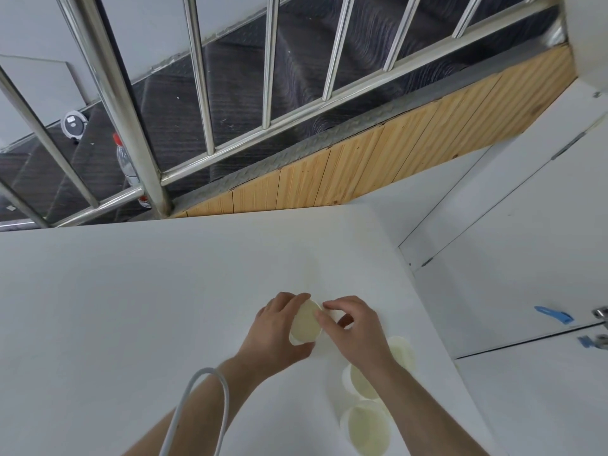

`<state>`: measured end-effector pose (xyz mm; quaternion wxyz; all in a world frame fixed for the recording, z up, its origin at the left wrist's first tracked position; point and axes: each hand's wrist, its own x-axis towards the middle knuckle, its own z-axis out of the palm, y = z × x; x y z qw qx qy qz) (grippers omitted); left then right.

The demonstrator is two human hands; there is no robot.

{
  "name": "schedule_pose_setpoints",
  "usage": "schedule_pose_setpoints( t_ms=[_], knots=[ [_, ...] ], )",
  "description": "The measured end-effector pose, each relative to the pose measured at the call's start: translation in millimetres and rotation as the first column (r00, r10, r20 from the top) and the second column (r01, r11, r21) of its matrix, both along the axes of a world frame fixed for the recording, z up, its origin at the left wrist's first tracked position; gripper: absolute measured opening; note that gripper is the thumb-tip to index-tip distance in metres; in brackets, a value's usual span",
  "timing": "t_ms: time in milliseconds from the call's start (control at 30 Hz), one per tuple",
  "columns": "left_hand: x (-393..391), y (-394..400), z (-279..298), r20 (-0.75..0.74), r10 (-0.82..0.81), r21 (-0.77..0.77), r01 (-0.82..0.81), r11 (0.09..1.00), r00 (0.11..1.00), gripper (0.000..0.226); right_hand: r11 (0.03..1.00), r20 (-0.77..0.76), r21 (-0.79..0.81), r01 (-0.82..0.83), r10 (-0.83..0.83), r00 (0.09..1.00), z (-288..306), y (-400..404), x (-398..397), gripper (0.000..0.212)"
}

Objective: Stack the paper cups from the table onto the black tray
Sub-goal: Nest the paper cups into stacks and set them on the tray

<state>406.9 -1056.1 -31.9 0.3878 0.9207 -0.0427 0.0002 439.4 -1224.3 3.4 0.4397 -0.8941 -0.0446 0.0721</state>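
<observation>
On the white table (131, 307) my left hand (274, 334) grips a white paper cup (306, 322) round its side, its cream inside facing me. My right hand (355, 330) curls over a second cup (334, 315) just beside it, fingertips pinching at the rim of the first cup. Three more paper cups stand near the table's right edge: one (403, 353) behind my right wrist, one (360, 383) partly hidden under my right forearm, and one (368, 429) closest to me. No black tray is in view.
A white cable (210, 390) loops over my left forearm. The table's right edge (427, 324) drops off to a white floor with blue tape (554, 314). Beyond the far edge stands a steel railing (131, 126), a staircase and a plastic bottle (126, 162).
</observation>
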Motion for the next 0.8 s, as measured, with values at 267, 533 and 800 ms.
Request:
schedule_pose_setpoints(
  t_ms=[267, 533, 800],
  knots=[
    [-5, 4, 1, -0.114, -0.019, 0.167, 0.038, 0.985, 0.993, 0.098, 0.986, -0.102, -0.147, 0.076, -0.091, 0.991, -16, 3, 6, 0.021],
    [-19, 29, -8, -0.279, 0.055, 0.343, 0.046, 0.938, 0.959, 0.091, 0.918, -0.254, -0.382, -0.106, 0.006, 0.967, -35, 5, 11, 0.027],
    [-23, 26, -5, -0.268, 0.060, 0.291, 0.022, 0.957, 0.962, 0.071, 0.736, -0.320, -0.479, -0.477, 0.360, 0.877, -27, 22, -3, 0.084]
  ],
)
